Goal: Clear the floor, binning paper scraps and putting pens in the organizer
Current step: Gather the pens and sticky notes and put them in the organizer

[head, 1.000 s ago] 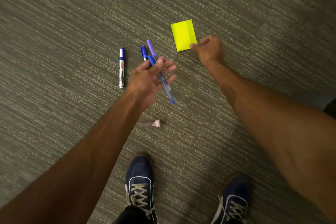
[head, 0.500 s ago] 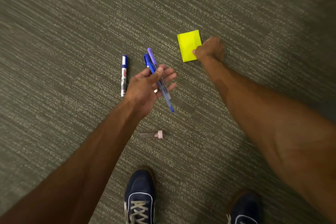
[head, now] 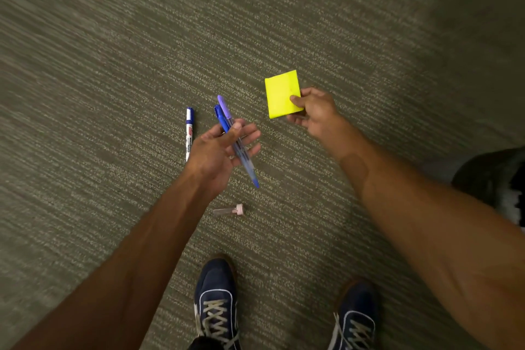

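My left hand (head: 220, 148) holds two pens (head: 231, 129) above the carpet, one with a blue cap and one with a purple cap, pinched under the thumb with the fingers spread. My right hand (head: 312, 111) grips the right edge of a yellow folded paper (head: 279, 92), thumb on top, lifted off the floor. A white marker with a blue cap (head: 189, 133) lies on the carpet left of my left hand. A small clear tube with a pink cap (head: 229, 210) lies on the carpet below that hand.
Grey-green striped carpet (head: 113, 65) covers the whole floor. My two dark blue sneakers (head: 217, 301) stand at the bottom edge. A dark object (head: 494, 176) sits at the right edge. No bin or organizer is in view.
My right hand closed on the yellow paper and lifted it off the carpet. My left hand kept hold of the two pens and barely moved.
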